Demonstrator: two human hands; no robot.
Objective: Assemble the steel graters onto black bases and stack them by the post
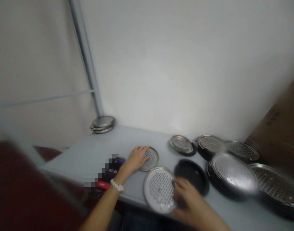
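Note:
My left hand (136, 159) lies over the left part of a small round grater plate (151, 158) that is flat on the table. Its fingers are stretched out and the thumb stands apart. Closer to me, a larger round grater plate (158, 189) with rows of raised holes is at the table's front edge. My right hand (185, 197), somewhat blurred, has its fingers bent at this plate's right rim and grips it. Just behind my right hand is a shallow round black dish (193, 176), partly covered by the hand.
On the right are stacked round graters with black bases (233, 175), (210, 144) and a larger grater (279, 186). A small grater (181, 144) sits at the back. Metal discs (102, 123) are piled far left. A phone (113, 170) lies by my left forearm; a cardboard box (281, 122) stands right.

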